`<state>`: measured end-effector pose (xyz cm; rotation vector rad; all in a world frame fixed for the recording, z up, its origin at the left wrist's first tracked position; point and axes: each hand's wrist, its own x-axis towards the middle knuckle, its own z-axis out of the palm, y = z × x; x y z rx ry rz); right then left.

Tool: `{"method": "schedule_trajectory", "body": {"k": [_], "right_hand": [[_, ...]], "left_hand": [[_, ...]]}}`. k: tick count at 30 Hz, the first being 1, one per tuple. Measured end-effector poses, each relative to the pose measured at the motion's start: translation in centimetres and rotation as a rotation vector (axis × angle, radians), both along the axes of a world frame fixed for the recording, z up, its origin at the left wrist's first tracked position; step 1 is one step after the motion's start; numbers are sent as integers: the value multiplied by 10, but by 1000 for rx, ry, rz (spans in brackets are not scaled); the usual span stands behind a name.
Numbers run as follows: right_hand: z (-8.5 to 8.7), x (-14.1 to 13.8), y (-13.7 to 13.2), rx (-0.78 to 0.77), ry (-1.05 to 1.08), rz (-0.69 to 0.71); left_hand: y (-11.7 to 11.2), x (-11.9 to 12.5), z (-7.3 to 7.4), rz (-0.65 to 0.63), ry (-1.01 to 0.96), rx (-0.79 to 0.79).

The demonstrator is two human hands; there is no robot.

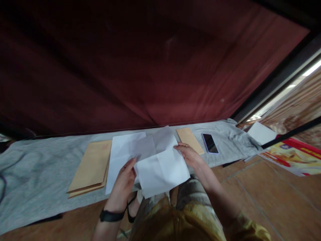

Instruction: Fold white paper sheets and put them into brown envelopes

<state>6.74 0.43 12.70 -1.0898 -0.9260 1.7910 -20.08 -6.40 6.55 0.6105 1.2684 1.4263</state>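
A creased white sheet of paper is held up between my two hands, its fold lines showing. My left hand pinches its left edge, thumb on top. On the right edge, the fingers of my right hand are closed on the same sheet. Beneath and to the left, more white paper lies flat on the grey cloth. A stack of brown envelopes rests left of that paper. Behind my right hand lies a single brown envelope.
A phone with a dark screen lies on the cloth at the right. A dark red curtain hangs behind the cloth-covered surface. A white box and a red and yellow printed package are at far right, above a tiled floor.
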Motion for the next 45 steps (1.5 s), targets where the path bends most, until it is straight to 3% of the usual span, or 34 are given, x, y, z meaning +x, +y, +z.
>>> {"method": "schedule_trajectory", "body": {"k": [4, 8, 13, 17, 20, 24, 29, 33, 38, 45], "right_hand": [[2, 15, 9, 31, -15, 15], [14, 23, 24, 136, -69, -15], [30, 36, 39, 376, -131, -116], [26, 46, 42, 539, -183, -222], [12, 54, 38, 666, -275, -275], [-29, 62, 28, 729, -386, -255], [-98, 69, 2, 705, -496, -160], [-133, 74, -22, 731, -559, -71], [-148, 81, -35, 759, -620, -35], [-157, 87, -37, 780, -699, -40]], "left_hand": [[20, 8, 19, 31, -137, -53], [41, 22, 52, -100, -78, 79], [58, 36, 88, -91, 97, 304], [57, 41, 93, -26, 404, 406], [52, 42, 80, -8, 669, 507], [44, 37, 40, -86, 844, 702], [31, 33, -22, -191, 1051, 660], [18, 30, -58, -365, 1143, 616], [6, 30, -78, -517, 1208, 570], [-8, 35, -81, -555, 1209, 506]]}}
